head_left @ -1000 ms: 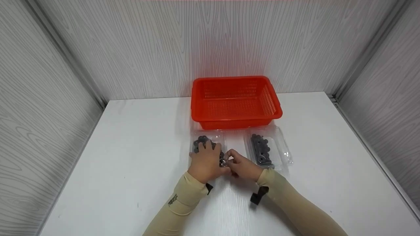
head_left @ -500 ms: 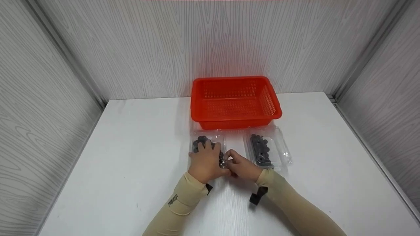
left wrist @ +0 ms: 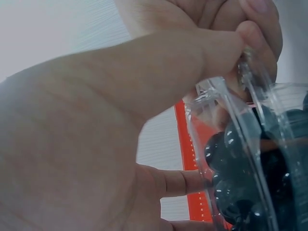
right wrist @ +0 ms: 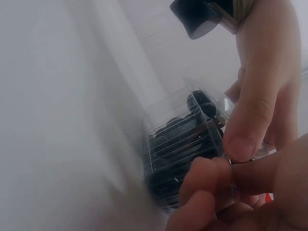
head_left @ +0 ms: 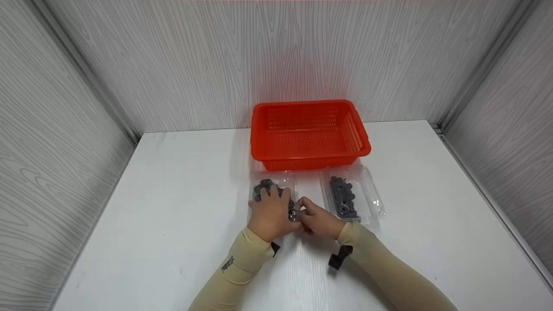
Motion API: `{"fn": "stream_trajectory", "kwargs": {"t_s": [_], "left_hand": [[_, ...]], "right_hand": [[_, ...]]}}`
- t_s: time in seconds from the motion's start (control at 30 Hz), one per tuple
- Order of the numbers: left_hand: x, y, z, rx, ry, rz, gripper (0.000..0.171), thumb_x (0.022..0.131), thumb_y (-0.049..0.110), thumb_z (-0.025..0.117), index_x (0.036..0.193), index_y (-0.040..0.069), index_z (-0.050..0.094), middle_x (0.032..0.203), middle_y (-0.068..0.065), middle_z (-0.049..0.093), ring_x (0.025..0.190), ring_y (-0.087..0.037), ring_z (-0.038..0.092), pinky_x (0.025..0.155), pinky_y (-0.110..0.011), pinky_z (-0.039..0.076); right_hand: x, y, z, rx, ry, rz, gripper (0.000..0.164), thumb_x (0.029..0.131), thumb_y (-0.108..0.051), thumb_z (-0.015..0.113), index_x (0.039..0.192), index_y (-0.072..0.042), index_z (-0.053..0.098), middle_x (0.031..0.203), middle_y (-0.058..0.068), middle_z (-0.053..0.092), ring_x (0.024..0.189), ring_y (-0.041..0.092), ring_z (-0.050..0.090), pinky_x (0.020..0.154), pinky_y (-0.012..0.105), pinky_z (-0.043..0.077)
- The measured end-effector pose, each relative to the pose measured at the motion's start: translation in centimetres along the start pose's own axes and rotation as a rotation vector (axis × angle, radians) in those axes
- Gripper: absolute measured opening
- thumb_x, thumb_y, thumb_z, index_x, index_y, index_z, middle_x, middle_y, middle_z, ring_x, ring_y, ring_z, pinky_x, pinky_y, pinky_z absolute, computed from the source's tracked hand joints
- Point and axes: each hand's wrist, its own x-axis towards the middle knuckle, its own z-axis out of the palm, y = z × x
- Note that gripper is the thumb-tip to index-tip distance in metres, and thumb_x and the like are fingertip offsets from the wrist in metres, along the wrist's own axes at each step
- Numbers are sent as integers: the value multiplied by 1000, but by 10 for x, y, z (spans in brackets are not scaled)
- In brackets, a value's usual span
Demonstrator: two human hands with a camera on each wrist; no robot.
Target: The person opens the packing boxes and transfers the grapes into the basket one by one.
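Note:
A clear plastic clamshell box (head_left: 285, 177) of dark round grapes (head_left: 264, 185) sits in front of the red basket. My left hand (head_left: 268, 216) grips this box from above, fingers spread across it and thumb near its front right corner. On that same corner my right hand (head_left: 322, 221) pinches the plastic rim between thumb and fingers. In the left wrist view, the box's edges (left wrist: 240, 130) stand slightly apart beside the thumb. Ribbed side walls of the box (right wrist: 178, 139) face the right wrist camera. Both hands hide much of the fruit.
Behind the boxes stands a red perforated basket (head_left: 311, 162), with nothing visible inside. To the right lies a second clear clamshell box (head_left: 363, 203) with dark grapes (head_left: 343, 194), close to my right hand. Pale panels enclose the white table (head_left: 173, 207) at the back and sides.

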Motion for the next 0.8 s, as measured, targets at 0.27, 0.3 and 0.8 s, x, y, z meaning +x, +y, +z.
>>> {"fn": "stream_trajectory", "kwargs": {"t_s": [0.27, 0.3, 0.8], "left_hand": [[0, -2, -3, -21, -4, 12, 75, 74, 56, 82, 128, 10, 57, 127, -23, 56, 118, -47, 56, 84, -76, 50], [0, -3, -4, -27, -5, 16, 76, 74, 56, 82, 128, 10, 56, 127, -23, 56, 117, -47, 56, 84, -76, 50], [0, -5, -5, -54, -32, 20, 80, 76, 58, 79, 134, 9, 55, 127, -22, 56, 116, -44, 56, 84, -73, 50]], "right_hand": [[1, -2, 1, -10, 17, 20, 5, 109, -10, 45, 109, -6, 44, 72, 2, 55, 61, 14, 51, 57, 29, 45], [1, -2, 1, -11, 18, 23, 5, 109, -11, 45, 107, -6, 44, 72, 2, 54, 61, 14, 51, 57, 29, 45], [0, 0, -2, 22, 3, 33, 18, 109, -9, 44, 92, -8, 41, 72, 2, 50, 63, 15, 48, 58, 27, 43]]}}
